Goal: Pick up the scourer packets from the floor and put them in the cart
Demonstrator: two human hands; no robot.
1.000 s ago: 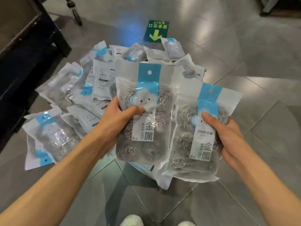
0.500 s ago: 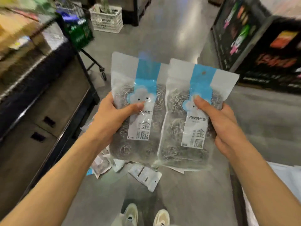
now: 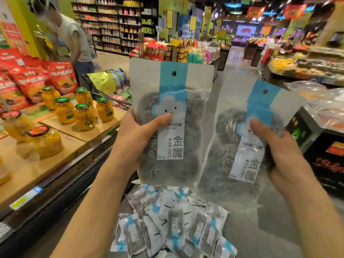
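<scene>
left hand (image 3: 138, 135) grips one packet (image 3: 168, 127) | right hand (image 3: 279, 155) grips another (image 3: 240, 155), both raised above floor pile (image 3: 171, 224) | cart (image 3: 109, 94) beyond pile, left (likely target) | carry flat, release low in basket

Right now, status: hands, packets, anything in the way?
Left hand and right hand each hold one packet. Pile of packets on floor below. No cart identified; nothing blocking.
</scene>
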